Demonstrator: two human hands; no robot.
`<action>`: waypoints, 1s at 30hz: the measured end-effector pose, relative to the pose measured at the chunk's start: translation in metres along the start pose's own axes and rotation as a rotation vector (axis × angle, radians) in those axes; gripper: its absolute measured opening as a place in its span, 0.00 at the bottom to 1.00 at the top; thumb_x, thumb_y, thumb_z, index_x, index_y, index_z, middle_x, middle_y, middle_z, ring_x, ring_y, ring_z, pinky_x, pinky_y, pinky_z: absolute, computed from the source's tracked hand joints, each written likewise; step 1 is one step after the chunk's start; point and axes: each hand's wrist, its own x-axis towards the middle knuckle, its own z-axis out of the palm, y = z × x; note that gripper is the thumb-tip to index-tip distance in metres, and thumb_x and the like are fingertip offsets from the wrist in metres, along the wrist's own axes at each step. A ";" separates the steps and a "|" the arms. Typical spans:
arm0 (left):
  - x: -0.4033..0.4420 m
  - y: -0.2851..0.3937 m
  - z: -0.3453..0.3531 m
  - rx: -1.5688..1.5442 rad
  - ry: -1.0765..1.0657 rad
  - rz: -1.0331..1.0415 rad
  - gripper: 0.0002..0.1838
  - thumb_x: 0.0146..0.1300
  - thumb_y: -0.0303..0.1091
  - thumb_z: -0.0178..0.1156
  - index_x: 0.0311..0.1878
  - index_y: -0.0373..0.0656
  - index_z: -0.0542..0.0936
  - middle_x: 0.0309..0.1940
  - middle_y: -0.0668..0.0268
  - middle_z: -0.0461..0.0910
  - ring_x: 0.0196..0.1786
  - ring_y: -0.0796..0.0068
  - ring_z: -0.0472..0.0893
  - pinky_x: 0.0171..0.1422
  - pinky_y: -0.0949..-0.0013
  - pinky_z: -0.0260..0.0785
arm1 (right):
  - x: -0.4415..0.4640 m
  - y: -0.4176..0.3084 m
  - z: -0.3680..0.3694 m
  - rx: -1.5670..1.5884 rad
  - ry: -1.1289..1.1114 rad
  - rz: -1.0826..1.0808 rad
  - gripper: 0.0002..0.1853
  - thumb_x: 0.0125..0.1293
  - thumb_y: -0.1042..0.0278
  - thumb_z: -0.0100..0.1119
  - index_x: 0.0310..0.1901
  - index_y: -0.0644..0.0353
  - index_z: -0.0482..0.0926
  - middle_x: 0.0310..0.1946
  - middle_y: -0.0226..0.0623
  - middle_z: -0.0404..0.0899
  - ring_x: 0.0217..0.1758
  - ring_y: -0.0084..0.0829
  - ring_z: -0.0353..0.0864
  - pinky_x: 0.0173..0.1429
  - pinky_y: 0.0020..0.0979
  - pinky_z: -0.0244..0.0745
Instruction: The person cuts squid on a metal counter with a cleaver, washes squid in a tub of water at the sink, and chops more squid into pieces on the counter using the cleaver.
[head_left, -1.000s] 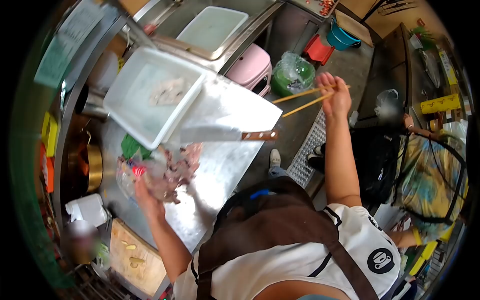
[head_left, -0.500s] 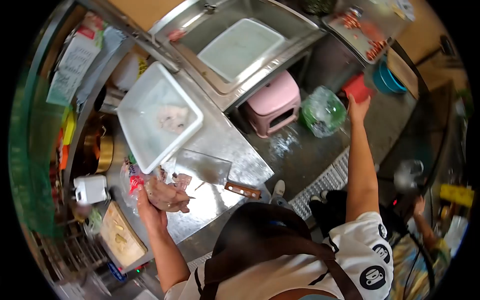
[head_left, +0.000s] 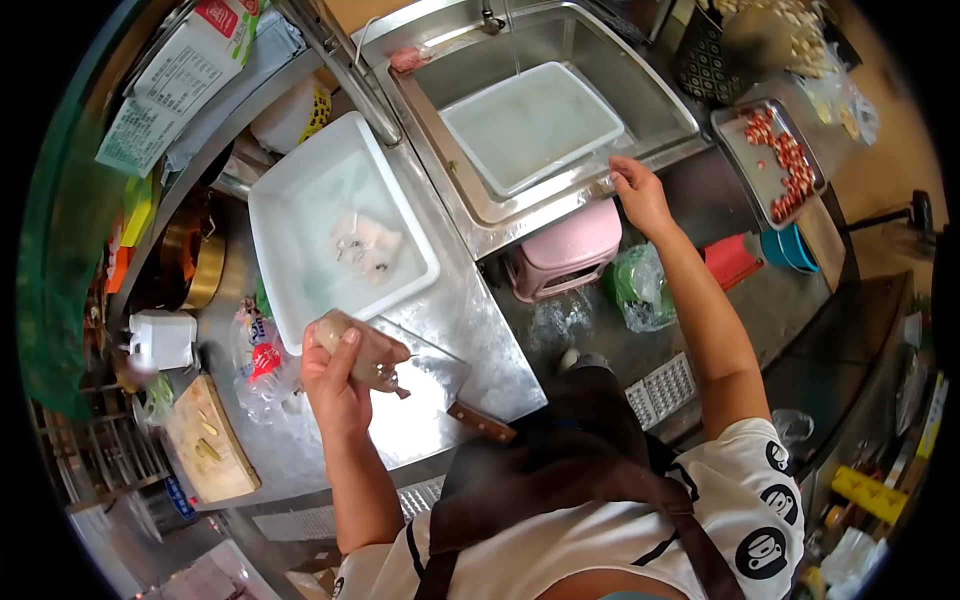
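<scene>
Grey-pink, glossy raw flesh point(head_left: 367, 352) sits between the closed fingers and thumb of the left hand point(head_left: 335, 385), a crumpled clear plastic bag point(head_left: 262, 388) with unreadable red print left of them. Ahead stands a white rectangular plastic tub point(head_left: 410, 215); to their right, a wooden-handled steel cleaver point(head_left: 450, 380) lies near the open edge of the metal surface point(head_left: 500, 350). The right hand point(head_left: 643, 195), half-open, seemingly empty, is at the rim of the steel sink point(head_left: 662, 150).

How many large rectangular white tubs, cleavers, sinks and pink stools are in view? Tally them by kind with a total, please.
Large rectangular white tubs: 2
Cleavers: 1
Sinks: 1
Pink stools: 1
Total: 5
</scene>
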 end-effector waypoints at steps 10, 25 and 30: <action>0.032 -0.052 0.141 0.025 0.285 -0.094 0.11 0.63 0.24 0.59 0.47 0.40 0.70 0.40 0.64 0.78 0.42 0.76 0.78 0.50 0.69 0.72 | 0.194 0.114 0.081 -0.487 -0.915 -0.100 0.26 0.70 0.51 0.48 0.60 0.64 0.72 0.62 0.52 0.71 0.65 0.51 0.69 0.69 0.40 0.63; 0.085 -0.077 0.180 -0.105 0.567 -0.129 0.10 0.64 0.26 0.59 0.45 0.40 0.69 0.35 0.60 0.78 0.34 0.69 0.81 0.36 0.64 0.80 | 0.243 0.134 0.120 -0.584 -1.533 -0.117 0.24 0.66 0.46 0.52 0.47 0.60 0.81 0.44 0.53 0.81 0.51 0.47 0.80 0.54 0.41 0.73; 0.079 -0.078 0.180 -0.110 0.634 -0.079 0.11 0.63 0.25 0.61 0.45 0.40 0.69 0.37 0.62 0.78 0.38 0.72 0.80 0.43 0.67 0.76 | 0.296 0.117 0.133 -1.010 -1.101 -0.349 0.16 0.63 0.66 0.48 0.50 0.54 0.80 0.46 0.48 0.81 0.55 0.43 0.79 0.56 0.44 0.73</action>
